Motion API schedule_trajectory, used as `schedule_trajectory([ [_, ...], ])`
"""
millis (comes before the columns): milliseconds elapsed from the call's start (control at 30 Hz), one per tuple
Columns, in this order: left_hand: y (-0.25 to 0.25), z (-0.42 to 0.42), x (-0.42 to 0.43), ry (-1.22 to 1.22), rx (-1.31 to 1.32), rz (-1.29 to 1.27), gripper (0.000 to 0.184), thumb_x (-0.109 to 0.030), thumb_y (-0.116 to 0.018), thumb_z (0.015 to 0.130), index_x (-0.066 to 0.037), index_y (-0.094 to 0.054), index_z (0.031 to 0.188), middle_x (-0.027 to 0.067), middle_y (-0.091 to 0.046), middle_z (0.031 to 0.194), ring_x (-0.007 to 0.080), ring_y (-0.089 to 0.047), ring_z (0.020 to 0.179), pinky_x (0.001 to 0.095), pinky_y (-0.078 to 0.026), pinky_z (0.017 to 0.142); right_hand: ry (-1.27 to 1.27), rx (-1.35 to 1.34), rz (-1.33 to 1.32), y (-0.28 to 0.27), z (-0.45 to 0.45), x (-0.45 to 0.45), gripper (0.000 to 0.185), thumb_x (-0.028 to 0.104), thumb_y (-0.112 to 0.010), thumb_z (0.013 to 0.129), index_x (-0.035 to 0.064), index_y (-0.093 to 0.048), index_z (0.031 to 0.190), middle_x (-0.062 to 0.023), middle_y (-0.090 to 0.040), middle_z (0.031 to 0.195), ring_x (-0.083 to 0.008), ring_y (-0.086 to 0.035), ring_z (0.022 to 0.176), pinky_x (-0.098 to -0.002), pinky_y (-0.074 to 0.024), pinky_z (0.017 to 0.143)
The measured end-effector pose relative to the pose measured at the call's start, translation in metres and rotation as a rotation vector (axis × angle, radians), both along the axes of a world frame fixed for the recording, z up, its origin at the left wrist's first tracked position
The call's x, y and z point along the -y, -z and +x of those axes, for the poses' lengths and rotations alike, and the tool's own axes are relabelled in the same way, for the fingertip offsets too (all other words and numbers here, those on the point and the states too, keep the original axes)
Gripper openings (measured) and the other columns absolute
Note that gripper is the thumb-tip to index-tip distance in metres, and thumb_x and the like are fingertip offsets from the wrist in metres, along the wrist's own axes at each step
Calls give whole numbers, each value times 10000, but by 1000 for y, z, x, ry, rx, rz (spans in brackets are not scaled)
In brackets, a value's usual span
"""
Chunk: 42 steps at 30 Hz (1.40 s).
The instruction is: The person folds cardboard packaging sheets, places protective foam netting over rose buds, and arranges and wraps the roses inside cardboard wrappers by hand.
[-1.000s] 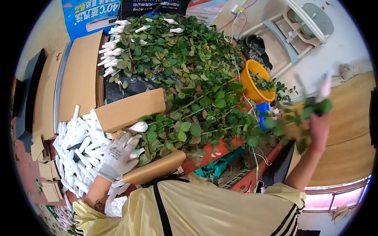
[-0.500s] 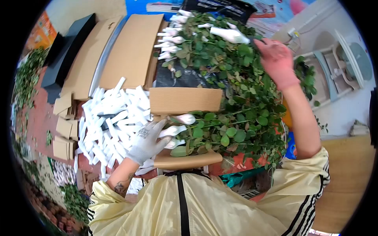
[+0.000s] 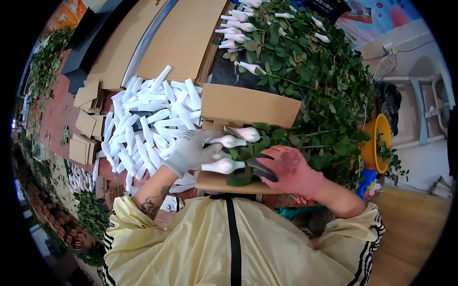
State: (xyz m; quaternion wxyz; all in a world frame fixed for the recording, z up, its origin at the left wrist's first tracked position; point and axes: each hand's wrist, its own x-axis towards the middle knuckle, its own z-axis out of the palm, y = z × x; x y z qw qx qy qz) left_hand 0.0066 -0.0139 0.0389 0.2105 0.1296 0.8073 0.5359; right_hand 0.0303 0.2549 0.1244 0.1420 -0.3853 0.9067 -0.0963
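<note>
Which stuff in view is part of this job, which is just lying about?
Seemingly in the job:
netted flower in the right hand
netted buds by the left hand
corrugated cardboard
piled white sleeves
leafy stems

Probably just lying about:
white-framed chair
blue object
yellow bucket holding leaves, though possibly for trimmings

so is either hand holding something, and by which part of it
The pink-gloved right hand holds a white-netted, green-leaved flower just behind its head. Whether the pale grey-gloved left hand grips anything cannot be told.

Brightly lit, edges bowed, corners black
</note>
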Motion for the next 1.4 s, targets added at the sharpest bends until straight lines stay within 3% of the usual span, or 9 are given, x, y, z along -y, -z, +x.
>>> schedule_trajectory([
  [67,-6,-4,-1,82,-249,-331,336,-231,-609,854,-8,-611,1106,130,-637,924,179,-597,839,301,-457,787,37,-73,23,29,8,1,453,382,-611,765,143,-554,1146,-46,-584,1064,-238,-557,992,-366,-411,892],
  [267,-4,-1,-3,119,63,-124,374,-271,-596,838,-47,-606,1137,179,-637,1026,309,-618,936,362,-466,830,-61,16,14,48,9,-2,476,373,-640,752,139,-565,1159,-61,-606,1048,-236,-573,981,-370,-422,878],
  [467,-11,1,-5,159,-265,-325,449,-271,-583,845,-60,-524,1237,187,-620,1036,349,-596,943,410,-463,825,-29,67,266,13,3,34,445,411,-619,761,155,-575,1122,-40,-631,960,-213,-600,902,-378,-447,760],
  [600,-24,8,29,2,-587,-353,454,-282,-658,754,-68,-564,1143,123,-597,935,297,-595,847,402,-468,746,-38,-108,30,32,9,28,286,353,-613,766,132,-540,932,-33,-597,834,-215,-599,838,-380,-448,685],
  [767,-5,17,31,76,-839,-372,320,-311,-657,725,-125,-615,982,59,-586,892,237,-586,830,362,-470,677,-62,-42,284,26,9,35,216,310,-576,799,129,-525,904,-36,-560,824,-199,-566,777,-360,-402,636],
  [1000,22,17,25,215,-664,-438,263,-307,-643,734,-122,-632,921,35,-587,848,231,-592,752,365,-469,663,-146,-344,44,33,10,33,207,326,-604,767,159,-548,876,-61,-556,930,-213,-567,799,-325,-399,654],
  [1100,19,11,22,204,-766,-258,232,-312,-633,740,-124,-639,876,31,-576,812,227,-592,722,357,-472,646,-172,-65,310,34,8,37,241,315,-618,758,145,-558,918,-75,-557,931,-224,-576,829,-332,-414,668],
  [1200,14,6,14,226,-770,-338,225,-300,-632,733,-132,-647,881,42,-586,818,229,-602,748,364,-478,656,-201,-185,109,38,4,33,302,289,-582,772,143,-522,1030,-74,-571,935,-175,-567,869,-344,-413,742],
  [1400,11,3,11,238,-522,-438,289,-291,-657,674,-125,-658,911,52,-625,908,251,-613,820,372,-488,718,-24,172,-33,46,2,29,406,302,-648,746,96,-512,1067,-79,-610,899,-236,-592,775,-391,-445,659],
])
